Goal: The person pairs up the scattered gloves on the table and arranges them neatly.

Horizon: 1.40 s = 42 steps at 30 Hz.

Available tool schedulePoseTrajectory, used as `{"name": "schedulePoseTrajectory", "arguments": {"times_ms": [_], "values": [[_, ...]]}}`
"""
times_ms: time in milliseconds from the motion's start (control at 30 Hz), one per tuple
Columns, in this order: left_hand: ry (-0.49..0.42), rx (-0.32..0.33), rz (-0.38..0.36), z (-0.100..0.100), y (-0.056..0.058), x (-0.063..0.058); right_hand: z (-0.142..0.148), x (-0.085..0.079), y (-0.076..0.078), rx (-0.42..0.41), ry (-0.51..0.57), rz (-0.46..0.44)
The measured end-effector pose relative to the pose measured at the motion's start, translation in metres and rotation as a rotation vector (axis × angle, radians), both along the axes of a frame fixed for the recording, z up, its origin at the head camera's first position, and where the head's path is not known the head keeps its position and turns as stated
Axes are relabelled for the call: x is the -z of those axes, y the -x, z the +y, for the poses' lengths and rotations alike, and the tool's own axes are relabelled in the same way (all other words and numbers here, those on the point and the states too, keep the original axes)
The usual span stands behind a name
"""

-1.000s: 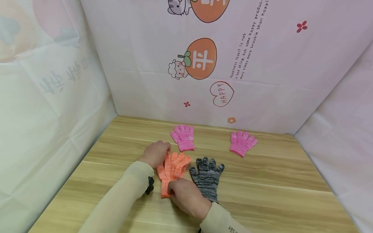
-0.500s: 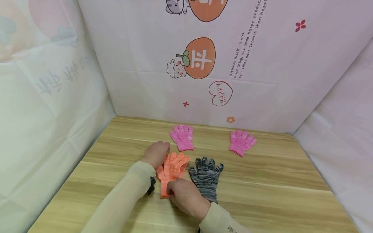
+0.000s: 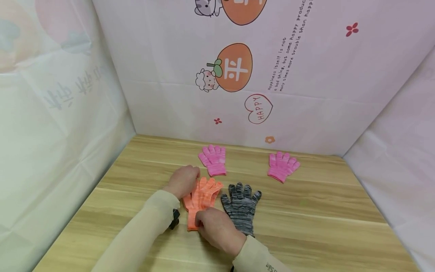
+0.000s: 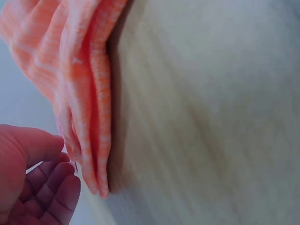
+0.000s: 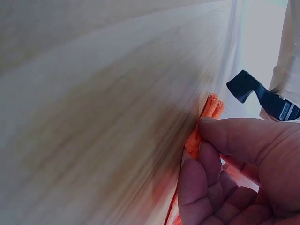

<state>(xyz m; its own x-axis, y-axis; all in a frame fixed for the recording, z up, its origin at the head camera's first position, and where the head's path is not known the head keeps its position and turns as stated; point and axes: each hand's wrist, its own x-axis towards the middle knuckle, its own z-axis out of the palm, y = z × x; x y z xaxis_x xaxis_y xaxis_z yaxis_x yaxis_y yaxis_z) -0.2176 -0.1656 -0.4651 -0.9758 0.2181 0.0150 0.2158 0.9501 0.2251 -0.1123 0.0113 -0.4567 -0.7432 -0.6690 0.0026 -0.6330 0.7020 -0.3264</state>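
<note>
An orange knit glove (image 3: 200,198) lies on the wooden table with its fingers pointing away from me. At its far left side, my left hand (image 3: 182,180) pinches the glove near its fingertips; the left wrist view shows thumb and fingers at the edge of the orange fabric (image 4: 84,93). My right hand (image 3: 219,229) pinches the cuff end, with the orange edge (image 5: 194,140) between thumb and fingers in the right wrist view. Just right of it lies a black-and-grey striped glove (image 3: 242,207), its cuff partly hidden by my right hand.
Two pink gloves, one left (image 3: 214,160) and one right (image 3: 283,166), lie flat near the back of the table (image 3: 340,211). White printed sheets form a back wall (image 3: 176,109) and side walls. A black wrist strap piece (image 3: 175,219) sits by my left sleeve.
Both hands keep their places on the orange glove. The head view shifts very slightly; the gloves lie as before.
</note>
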Motion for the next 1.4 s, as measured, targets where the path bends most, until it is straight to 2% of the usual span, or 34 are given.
{"name": "schedulePoseTrajectory", "arguments": {"times_ms": [167, 333, 600, 833, 933, 1133, 1400], "values": [[0.028, 0.029, 0.041, 0.0, -0.003, 0.002, -0.001, 0.0, 0.0, 0.0, -0.002, -0.006], [0.032, 0.012, 0.025, 0.0, -0.002, 0.004, -0.001, 0.001, -0.001, 0.0, 0.001, -0.01], [0.06, 0.03, 0.043, 0.003, -0.004, 0.004, 0.0, 0.001, -0.001, 0.001, -0.001, 0.002], [0.126, 0.029, 0.032, 0.01, -0.004, -0.001, 0.0, 0.001, 0.0, 0.002, -0.001, -0.015], [0.095, 0.03, 0.01, 0.016, -0.002, -0.004, 0.001, 0.001, 0.001, 0.0, 0.003, -0.015], [-0.065, 0.038, -0.065, 0.028, -0.002, -0.006, 0.002, 0.001, 0.001, -0.01, 0.019, -0.018], [-0.121, 0.014, -0.132, 0.037, 0.0, -0.002, 0.002, 0.001, 0.001, -0.009, 0.004, -0.017]]}}
